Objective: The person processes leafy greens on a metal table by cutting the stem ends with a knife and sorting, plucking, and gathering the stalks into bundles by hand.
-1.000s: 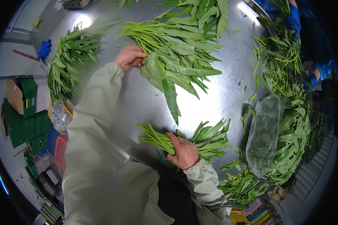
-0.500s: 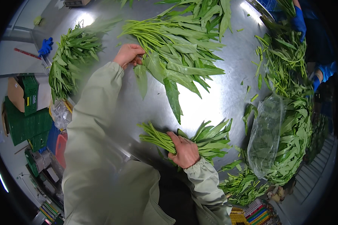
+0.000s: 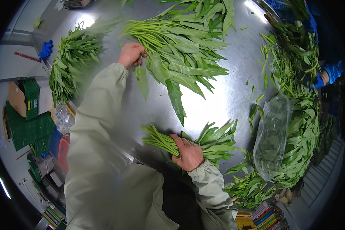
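My right hand (image 3: 189, 153) is closed round a small bunch of water spinach (image 3: 216, 143) near the table's front edge. The cut stems point left and the leaves spread right. Farther up, my left hand (image 3: 131, 55) is pinched on a single water spinach leaf (image 3: 141, 82), which hangs down below the fingers. The fingertips are right beside the stem side of a large heap of water spinach (image 3: 188, 53), whose long leaves fan out to the right.
Another bundle of greens (image 3: 73, 63) lies at the left of the steel table (image 3: 132, 115). At the right are a loose pile of greens (image 3: 301, 142), a clear plastic bag (image 3: 272, 138) and a co-worker's blue-gloved hand (image 3: 321, 79). Green crates (image 3: 28, 126) stand beyond the left edge.
My left hand has shifted slightly left, with the pinched leaf drawn a little away from the heap. My right hand stays put. The co-worker's gloved hands have moved at the right.
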Action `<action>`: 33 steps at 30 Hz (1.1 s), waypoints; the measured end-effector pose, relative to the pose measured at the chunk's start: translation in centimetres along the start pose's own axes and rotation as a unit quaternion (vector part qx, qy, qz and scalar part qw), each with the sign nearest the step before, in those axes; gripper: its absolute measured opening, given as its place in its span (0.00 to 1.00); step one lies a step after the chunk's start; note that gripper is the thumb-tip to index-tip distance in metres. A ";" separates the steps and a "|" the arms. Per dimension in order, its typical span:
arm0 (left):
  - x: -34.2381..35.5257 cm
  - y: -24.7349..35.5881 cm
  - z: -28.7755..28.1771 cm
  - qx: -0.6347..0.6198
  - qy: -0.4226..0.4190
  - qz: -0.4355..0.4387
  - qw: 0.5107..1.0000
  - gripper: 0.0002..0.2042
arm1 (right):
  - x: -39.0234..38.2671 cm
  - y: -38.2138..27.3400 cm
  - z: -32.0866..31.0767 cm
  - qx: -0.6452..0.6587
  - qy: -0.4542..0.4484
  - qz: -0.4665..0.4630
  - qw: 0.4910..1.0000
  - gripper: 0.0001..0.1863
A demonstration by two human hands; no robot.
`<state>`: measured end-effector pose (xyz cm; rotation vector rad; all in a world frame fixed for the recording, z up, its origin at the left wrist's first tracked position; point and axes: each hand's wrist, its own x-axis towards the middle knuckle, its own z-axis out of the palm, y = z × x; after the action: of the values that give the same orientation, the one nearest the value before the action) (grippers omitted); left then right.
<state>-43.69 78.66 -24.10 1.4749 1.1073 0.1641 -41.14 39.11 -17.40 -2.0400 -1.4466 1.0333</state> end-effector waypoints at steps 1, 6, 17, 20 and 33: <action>-0.3 0.0 -0.2 -0.001 0.000 0.001 1.000 0.07 | 0.0 0.1 0.1 -0.001 0.007 -0.005 1.000 0.40; -4.7 0.2 -2.7 -0.084 0.010 0.002 0.996 0.07 | 1.2 -1.1 -2.1 0.005 0.029 0.003 1.000 0.37; -19.4 -4.7 -5.0 -0.267 0.033 -0.083 0.960 0.05 | 16.7 -8.0 -12.0 -0.158 0.115 -0.132 0.972 0.37; -23.6 -7.1 -6.2 -0.292 0.019 -0.085 0.953 0.05 | 24.7 -10.0 -10.0 -0.195 0.094 -0.130 0.968 0.38; -27.8 -8.3 0.8 -0.336 -0.022 -0.096 0.936 0.05 | 9.9 -4.9 2.0 0.194 0.020 -0.075 0.978 0.24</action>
<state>-62.34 57.31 -17.78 0.7509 1.0134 0.3331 -43.92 49.97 -18.44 -1.6409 -1.2419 1.1050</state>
